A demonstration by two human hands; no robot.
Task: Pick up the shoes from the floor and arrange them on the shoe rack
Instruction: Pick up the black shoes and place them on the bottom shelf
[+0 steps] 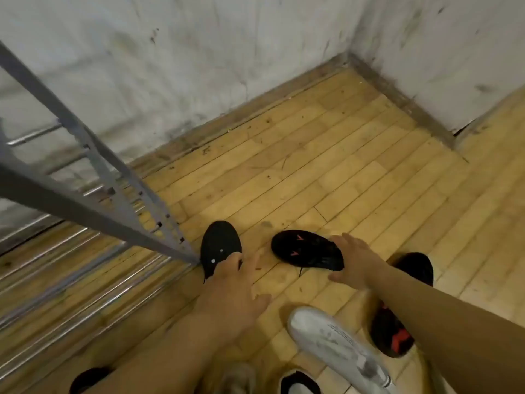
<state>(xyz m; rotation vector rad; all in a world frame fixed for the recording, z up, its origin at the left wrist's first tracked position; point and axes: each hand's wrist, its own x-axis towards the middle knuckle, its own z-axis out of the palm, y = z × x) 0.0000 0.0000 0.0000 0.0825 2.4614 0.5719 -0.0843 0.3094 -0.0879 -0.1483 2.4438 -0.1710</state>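
Reaching open and empty, the left hand (pixel 230 282) hovers at the plain black fabric shoe (pixel 219 244), the right hand (pixel 355 261) at the red-marked black shoe (pixel 305 249), both on the wooden floor (pixel 341 166); best grip each by its collar.

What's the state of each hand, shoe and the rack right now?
Left hand: open, fingers at black shoe.
Right hand: open, beside red-marked shoe.
Black shoe: upright, on floor by rack leg.
Red-marked shoe: on floor, seemingly tipped over.
White shoe: on floor.
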